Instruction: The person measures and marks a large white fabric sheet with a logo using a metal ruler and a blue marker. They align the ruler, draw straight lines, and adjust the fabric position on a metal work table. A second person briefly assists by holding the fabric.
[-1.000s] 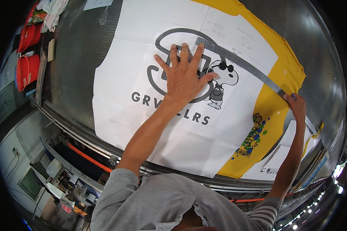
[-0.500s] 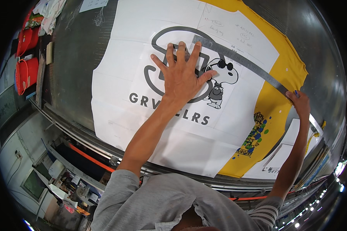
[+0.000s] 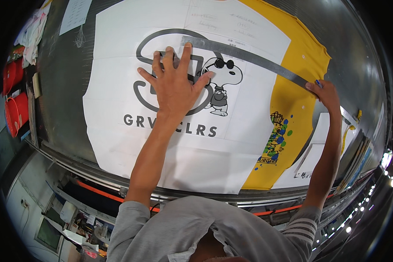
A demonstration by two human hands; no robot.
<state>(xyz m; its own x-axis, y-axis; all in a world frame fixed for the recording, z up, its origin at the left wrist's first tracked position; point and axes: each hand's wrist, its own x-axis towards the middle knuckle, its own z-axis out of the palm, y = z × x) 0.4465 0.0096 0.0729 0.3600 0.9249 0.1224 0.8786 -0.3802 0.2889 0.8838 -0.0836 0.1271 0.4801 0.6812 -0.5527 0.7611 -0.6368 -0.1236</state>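
Note:
A large white paper pattern (image 3: 105, 96) lies on yellow cloth (image 3: 289, 98), with a printed sheet showing a bold dark outline, lettering and a cartoon dog (image 3: 225, 77) in sunglasses. Across its upper part runs a long grey metal ruler (image 3: 249, 53), reaching past the paper onto the cloth. My left hand (image 3: 175, 89) rests flat over the print with its fingers spread, one fingertip on the ruler's left end. At the other end, my right hand (image 3: 328, 94) pinches the ruler. A slim blue object (image 3: 318, 83), perhaps a pen, sticks out between its fingers.
All this lies on a dark table (image 3: 65, 100) with a metal rail along its near edge. Red buckets (image 3: 16, 114) stand at the left, near a bundle of cloth (image 3: 34, 32). A written sheet (image 3: 75, 16) lies at the far left; more white papers (image 3: 312, 153) lie at the right.
The whole scene has shifted left in view, with the paper, cloth and ruler moving together. Both hands keep their places on the ruler and paper.

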